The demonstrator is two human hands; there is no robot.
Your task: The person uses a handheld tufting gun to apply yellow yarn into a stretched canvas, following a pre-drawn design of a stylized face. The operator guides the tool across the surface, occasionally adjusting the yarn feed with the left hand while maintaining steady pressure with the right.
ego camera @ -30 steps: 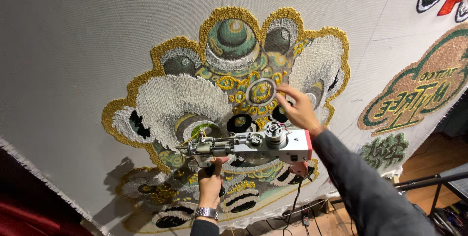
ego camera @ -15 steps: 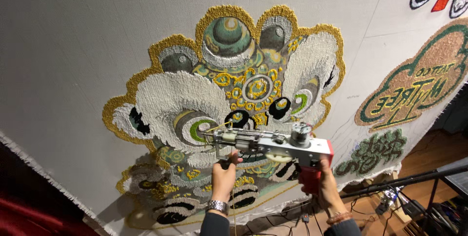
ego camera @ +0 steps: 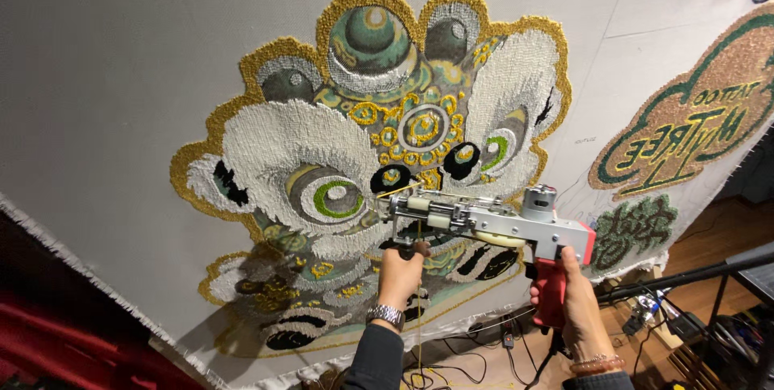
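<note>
Fingers (ego camera: pixel 556 265) around tufting gun (ego camera: pixel 492 221)

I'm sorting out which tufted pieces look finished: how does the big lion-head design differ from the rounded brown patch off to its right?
The lion-head design is far larger and multicoloured: white, gold, green and black. The brown patch is smaller, mostly brown with green lettering and a green outline. The tufting gun, held by the left hand and right hand, points at the lion-head design; nothing touches the brown patch. Both sit on the same pale backing cloth.
</note>
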